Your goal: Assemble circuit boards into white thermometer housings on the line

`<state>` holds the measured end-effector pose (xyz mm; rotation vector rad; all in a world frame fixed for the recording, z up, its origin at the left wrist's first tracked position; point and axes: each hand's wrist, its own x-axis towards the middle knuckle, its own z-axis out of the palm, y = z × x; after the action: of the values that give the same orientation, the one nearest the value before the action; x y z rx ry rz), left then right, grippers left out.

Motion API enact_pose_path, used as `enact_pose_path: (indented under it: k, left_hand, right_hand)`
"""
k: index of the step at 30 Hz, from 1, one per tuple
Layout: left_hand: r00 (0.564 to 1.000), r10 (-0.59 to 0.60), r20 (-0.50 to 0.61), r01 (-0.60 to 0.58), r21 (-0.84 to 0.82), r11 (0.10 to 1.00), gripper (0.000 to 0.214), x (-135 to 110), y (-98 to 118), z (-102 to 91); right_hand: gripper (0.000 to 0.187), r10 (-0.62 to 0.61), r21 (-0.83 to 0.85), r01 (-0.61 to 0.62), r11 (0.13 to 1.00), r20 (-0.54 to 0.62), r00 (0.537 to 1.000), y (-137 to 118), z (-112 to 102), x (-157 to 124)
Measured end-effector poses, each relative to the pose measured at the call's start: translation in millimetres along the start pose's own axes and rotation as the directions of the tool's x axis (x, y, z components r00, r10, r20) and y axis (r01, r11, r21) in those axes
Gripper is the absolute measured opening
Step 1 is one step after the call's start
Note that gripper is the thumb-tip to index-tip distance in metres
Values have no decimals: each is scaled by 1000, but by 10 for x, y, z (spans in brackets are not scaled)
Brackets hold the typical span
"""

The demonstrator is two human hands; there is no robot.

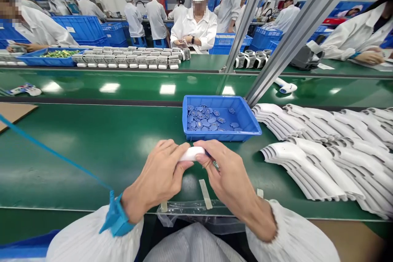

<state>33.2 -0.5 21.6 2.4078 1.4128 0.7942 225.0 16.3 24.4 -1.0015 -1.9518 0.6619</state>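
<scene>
A white plastic housing piece (192, 153) is held between both hands over the green table (92, 143). My left hand (156, 178) has its fingers wrapped round the piece's left end. My right hand (229, 178) pinches the right end, with a small blue part barely showing at the fingertips. Just beyond the hands stands a blue tray (250, 120) with several small blue-grey button parts (205, 118) inside. A blue wrist strap (115, 215) sits on my left wrist, its cord running off to the upper left.
Rows of white thermometer shells (325, 151) lie stacked to the right. Slanted metal posts (288, 37) rise behind the tray. A clear plastic bag (196, 211) hangs at the table edge. Other workers in white sit across the conveyor, beside rows of white units (129, 58) and blue crates (81, 28).
</scene>
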Motion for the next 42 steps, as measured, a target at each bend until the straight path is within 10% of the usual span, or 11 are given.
enact_pose_path:
  k: [6, 11, 18, 20, 22, 24, 25, 27, 29, 31, 42]
  left_hand:
    - [985, -103, -139, 97, -44, 994, 21, -102, -41, 80]
    - [790, -403, -462, 402, -106, 910, 48, -69, -23, 324]
    - [858, -383, -342, 377, -84, 922, 50, -23, -88, 234]
    - [884, -371, -284, 330, -182, 926, 33, -154, -78, 161]
    - [858, -380, -346, 276, -312, 909, 25, -295, -69, 158]
    - [737, -495, -459, 288, -450, 845, 36, -379, -80, 220]
    - [656, -574, -490, 322, -506, 800, 44, -387, -97, 262]
    - [544, -681, -490, 395, -567, 723, 53, -343, -146, 332]
    - [546, -711, -442, 454, -558, 695, 54, -253, -200, 358]
    - [576, -706, -413, 486, -521, 702, 54, -165, -240, 347]
    - [638, -649, -414, 517, -395, 760, 54, -38, -314, 269]
  right_hand:
    - [18, 132, -34, -132, 991, -2, 991, 119, 52, -274]
    - [19, 197, -97, -182, 978, 170, 966, 35, 152, -325]
    - [30, 246, -61, -241, 969, 111, 963, -89, 323, -357]
    - [37, 528, 108, -556, 824, 208, 823, -82, 291, -319]
    - [46, 721, 243, -837, 490, 426, 546, -58, 268, -278]
    - [53, 684, 245, -942, 230, 647, 335, -37, 283, -258]
    - [53, 647, 230, -947, 226, 692, 322, -35, 306, -259]
    - [48, 607, 204, -861, 465, 635, 479, -50, 371, -278]
    - [35, 481, 110, -590, 800, 469, 740, -78, 445, -309]
    - [30, 292, -47, -298, 954, 390, 873, -95, 518, -346]
    - [36, 154, -431, 5, 902, 334, 930, -113, 719, -412]
